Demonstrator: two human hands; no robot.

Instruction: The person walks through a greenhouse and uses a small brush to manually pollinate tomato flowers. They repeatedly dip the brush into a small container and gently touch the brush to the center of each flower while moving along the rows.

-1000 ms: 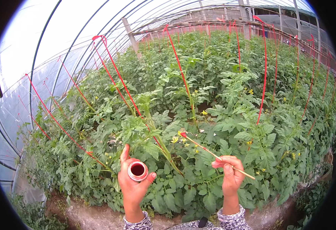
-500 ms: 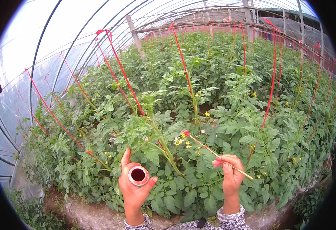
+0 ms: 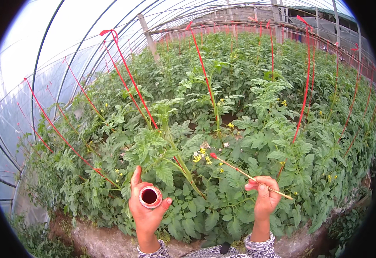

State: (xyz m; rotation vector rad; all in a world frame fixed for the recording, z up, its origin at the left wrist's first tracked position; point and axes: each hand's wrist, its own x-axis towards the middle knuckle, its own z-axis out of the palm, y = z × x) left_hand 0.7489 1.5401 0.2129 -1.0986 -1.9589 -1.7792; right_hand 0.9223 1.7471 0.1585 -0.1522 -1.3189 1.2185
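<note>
My left hand [image 3: 146, 215] holds a small open jar [image 3: 150, 197] of dark red liquid, its mouth facing up, with the index finger stretched toward the leaves. Pinched in my right hand [image 3: 265, 198] is a thin wooden stick brush [image 3: 248, 175] with a red-coated tip. That tip points left, just to the right of a cluster of yellow flowers [image 3: 203, 157] and looks apart from it. The flowers hang beside a thick green tomato stem [image 3: 185, 170], which rises between my hands along a red string [image 3: 133, 79].
Dense leafy tomato plants [image 3: 239, 103] fill the greenhouse ahead, many tied to upright red strings. Curved hoops and plastic film [image 3: 12, 116] form the left wall. A wooden post [image 3: 148, 38] and a horizontal pole stand farther back. Bare soil [image 3: 97, 238] borders the near edge.
My right hand and the brush have moved right and slightly down, so the red tip has drawn away from the yellow flowers. My left hand with the jar has shifted slightly left.
</note>
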